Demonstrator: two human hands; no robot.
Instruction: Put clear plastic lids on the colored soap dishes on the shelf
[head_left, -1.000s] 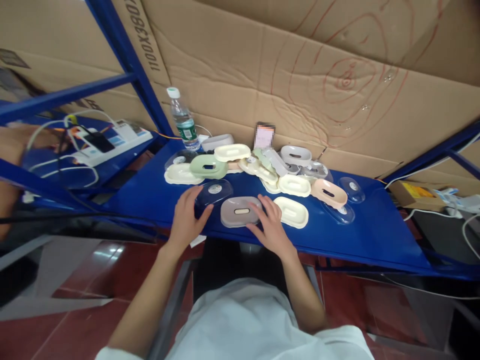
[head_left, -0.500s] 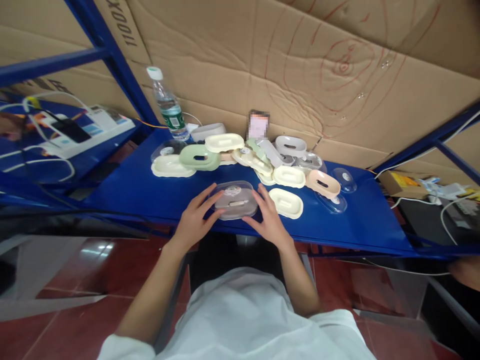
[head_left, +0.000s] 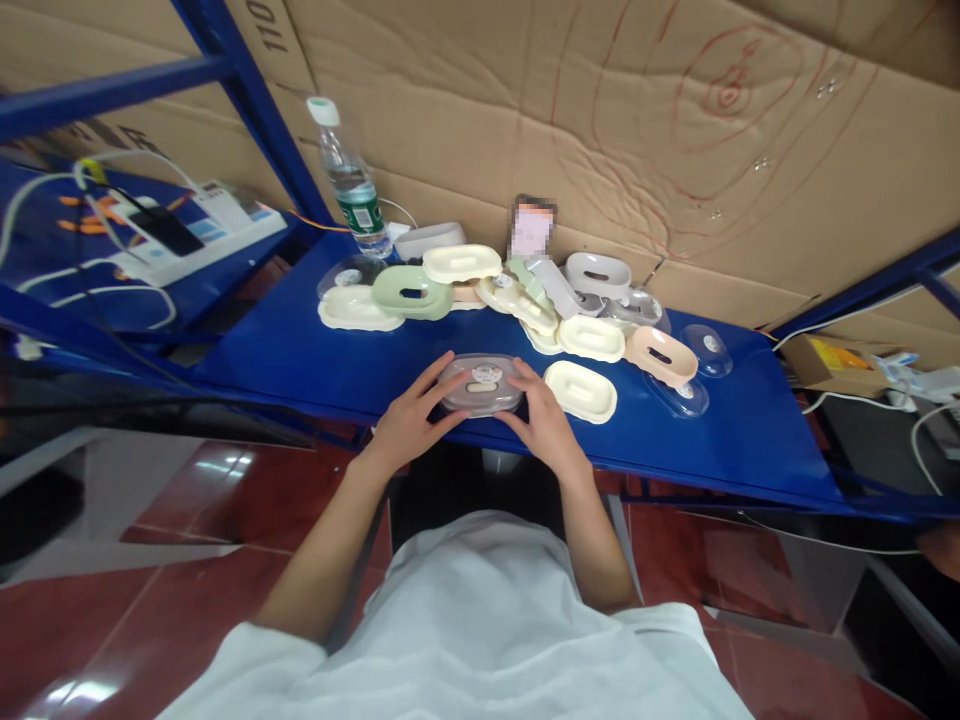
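A grey oval dish with a clear lid over it (head_left: 482,388) lies at the front edge of the blue table, a round white sticker on the lid. My left hand (head_left: 416,418) grips its left end, thumb at the near side and fingers over the top. Its right end is gripped by my right hand (head_left: 544,415) in the same way. Just right of my right hand lies a cream oval tray (head_left: 580,391). Behind are a green dish (head_left: 412,292), a cream dish (head_left: 462,263) and a peach dish (head_left: 662,355), among several others.
A water bottle (head_left: 354,190) stands at the back left. A phone-like object with a blurred screen (head_left: 532,228) leans against the cardboard (head_left: 465,100). Clear lids (head_left: 706,350) lie on the right of the blue table (head_left: 735,430). A power strip (head_left: 217,250) with cables is at left.
The clear lid now sits more evenly over the grey dish, and my fingers have closed in on its ends. The whole view has shifted slightly.
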